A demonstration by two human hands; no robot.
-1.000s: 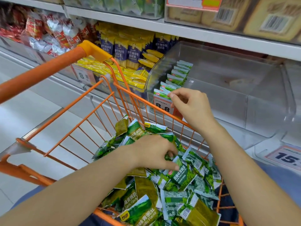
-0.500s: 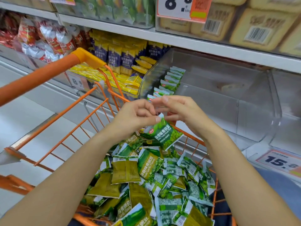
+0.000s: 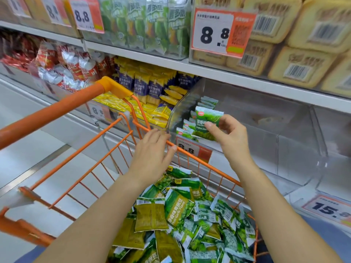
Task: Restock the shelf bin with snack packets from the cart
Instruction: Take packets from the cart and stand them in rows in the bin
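The right hand (image 3: 230, 136) pinches one green pea packet (image 3: 207, 123) between thumb and fingers, holding it upright just above the front lip of the clear shelf bin (image 3: 296, 141). Just beyond the hand, a short row of the same packets (image 3: 187, 128) stands on edge along the bin's left wall. The left hand (image 3: 152, 150) rests on the orange cart rim (image 3: 199, 160), fingers relaxed and holding nothing. Below both hands the cart holds a loose heap of packets (image 3: 190, 221). The step goes best if the packet stays upright and face-forward — slid in snug against the front of that row, so it does not tip flat — while the left hand steadies the cart.
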